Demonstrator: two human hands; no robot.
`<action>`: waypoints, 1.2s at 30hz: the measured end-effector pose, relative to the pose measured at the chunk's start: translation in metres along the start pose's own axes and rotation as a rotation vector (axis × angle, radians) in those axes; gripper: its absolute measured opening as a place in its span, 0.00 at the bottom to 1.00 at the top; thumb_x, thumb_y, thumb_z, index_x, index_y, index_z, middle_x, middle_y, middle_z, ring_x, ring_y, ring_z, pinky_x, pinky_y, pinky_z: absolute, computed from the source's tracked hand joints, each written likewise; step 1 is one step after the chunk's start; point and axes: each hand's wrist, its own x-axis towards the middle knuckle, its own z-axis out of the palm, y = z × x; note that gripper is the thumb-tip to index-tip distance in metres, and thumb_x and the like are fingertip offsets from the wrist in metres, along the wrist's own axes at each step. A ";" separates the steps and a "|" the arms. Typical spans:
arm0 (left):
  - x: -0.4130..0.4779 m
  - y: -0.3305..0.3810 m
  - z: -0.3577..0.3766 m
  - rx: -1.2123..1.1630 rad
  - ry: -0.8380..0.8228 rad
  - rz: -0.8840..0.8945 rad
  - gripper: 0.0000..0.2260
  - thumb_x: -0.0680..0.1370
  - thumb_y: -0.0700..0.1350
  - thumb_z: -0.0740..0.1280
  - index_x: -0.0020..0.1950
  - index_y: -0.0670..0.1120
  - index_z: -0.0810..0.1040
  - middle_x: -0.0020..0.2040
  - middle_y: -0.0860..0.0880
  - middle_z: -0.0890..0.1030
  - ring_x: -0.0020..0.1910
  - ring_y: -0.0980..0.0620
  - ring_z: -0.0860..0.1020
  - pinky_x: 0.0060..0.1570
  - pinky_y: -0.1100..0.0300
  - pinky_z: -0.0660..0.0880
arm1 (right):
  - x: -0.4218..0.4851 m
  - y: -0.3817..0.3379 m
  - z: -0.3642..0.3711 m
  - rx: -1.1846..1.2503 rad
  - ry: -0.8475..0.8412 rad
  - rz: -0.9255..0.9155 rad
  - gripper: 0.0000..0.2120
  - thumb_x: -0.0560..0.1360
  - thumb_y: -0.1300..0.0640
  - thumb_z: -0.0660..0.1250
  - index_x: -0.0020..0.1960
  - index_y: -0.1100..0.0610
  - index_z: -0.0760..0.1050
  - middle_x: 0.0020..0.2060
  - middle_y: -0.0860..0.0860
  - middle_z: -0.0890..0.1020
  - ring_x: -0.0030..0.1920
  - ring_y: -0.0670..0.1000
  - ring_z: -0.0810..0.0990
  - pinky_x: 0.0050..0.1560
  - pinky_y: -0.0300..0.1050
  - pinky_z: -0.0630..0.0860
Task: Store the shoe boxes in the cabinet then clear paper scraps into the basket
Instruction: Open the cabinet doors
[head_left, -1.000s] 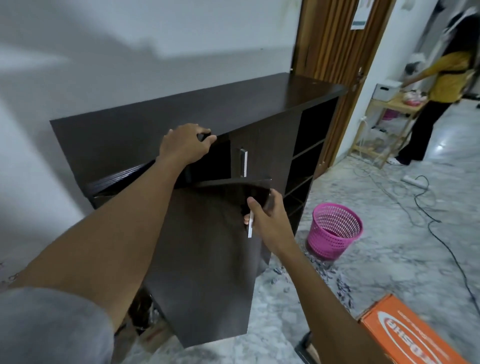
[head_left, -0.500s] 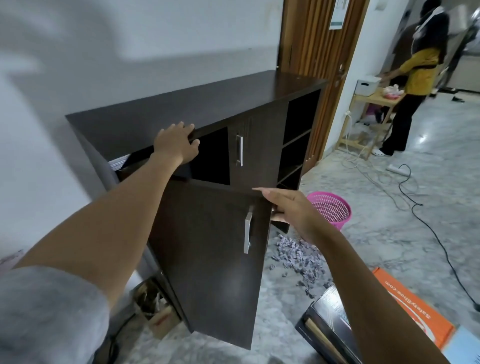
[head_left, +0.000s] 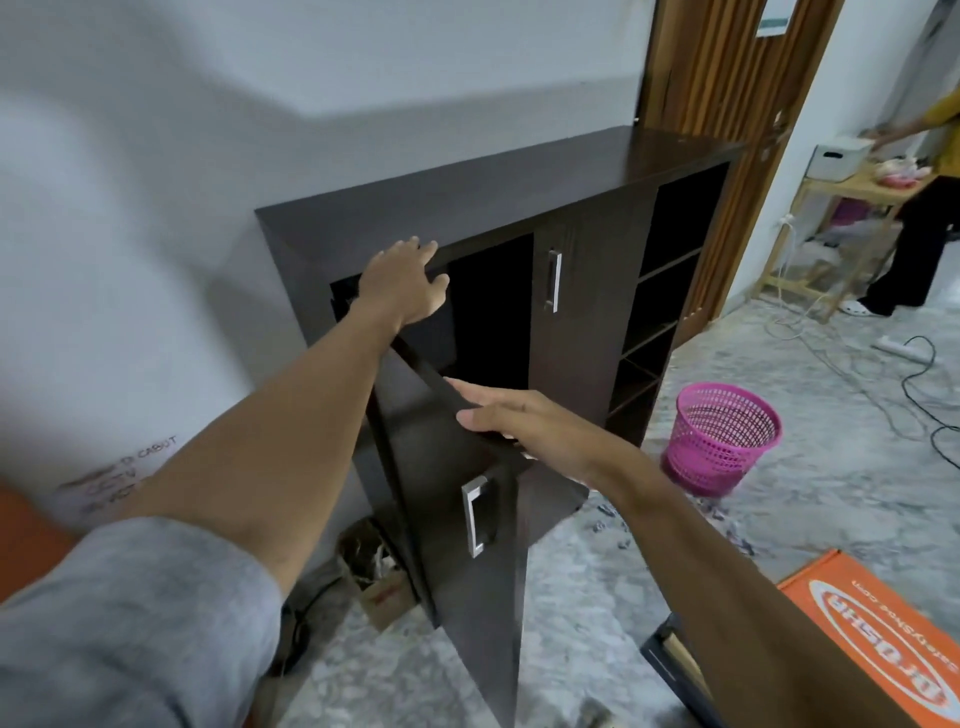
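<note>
Shoe boxes: an orange shoe box (head_left: 878, 623) lies on the floor at the lower right, just beside your right forearm and cut off by the frame edge. The corner of a dark box (head_left: 670, 660) shows at its left side. Neither is in the cabinet.
Cabinet: the dark brown cabinet (head_left: 467, 197) stands against the wall. Its left door (head_left: 467, 597) is swung out toward you, and the compartment behind it looks dark. The right door (head_left: 582, 322) is closed, with open shelves (head_left: 670, 291) beyond it.
Your right hand (head_left: 524, 421): it lies flat on the top edge of the open door, fingers straight, gripping nothing.
Your left hand (head_left: 402, 283): its fingers are spread and extended, resting against the front edge of the cabinet top above the open compartment, holding nothing.
Basket: the pink basket (head_left: 722, 441) stands upright on the floor to the right of the cabinet, apart from both hands.
Paper scraps: the scraps (head_left: 730, 530) lie scattered on the floor (head_left: 597, 597) just in front of the basket, partly hidden by your right arm.
Further out: a small cardboard box (head_left: 379, 582) sits at the cabinet's left foot. Cables (head_left: 914, 374) trail across the floor. Another person (head_left: 919, 228) stands at a wooden rack (head_left: 841, 208) in the far right corner.
</note>
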 end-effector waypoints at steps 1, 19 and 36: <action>-0.002 0.000 0.000 -0.001 -0.003 -0.004 0.27 0.82 0.55 0.57 0.80 0.47 0.58 0.80 0.45 0.58 0.79 0.45 0.56 0.76 0.49 0.55 | 0.001 0.001 0.004 0.006 -0.001 -0.007 0.27 0.76 0.40 0.66 0.74 0.37 0.66 0.71 0.39 0.72 0.71 0.43 0.71 0.73 0.50 0.65; 0.059 0.038 0.012 -0.014 0.063 -0.069 0.19 0.82 0.53 0.59 0.71 0.49 0.71 0.69 0.47 0.74 0.68 0.43 0.72 0.62 0.48 0.70 | 0.035 0.028 -0.093 0.081 0.342 -0.054 0.17 0.80 0.47 0.64 0.69 0.45 0.74 0.60 0.43 0.82 0.58 0.41 0.82 0.61 0.44 0.77; 0.179 0.115 0.053 -0.178 0.056 -0.086 0.19 0.82 0.55 0.62 0.71 0.53 0.73 0.75 0.57 0.69 0.74 0.51 0.66 0.71 0.52 0.63 | 0.182 0.058 -0.278 -0.132 0.585 -0.069 0.19 0.79 0.46 0.65 0.68 0.52 0.73 0.52 0.43 0.78 0.52 0.43 0.79 0.46 0.32 0.71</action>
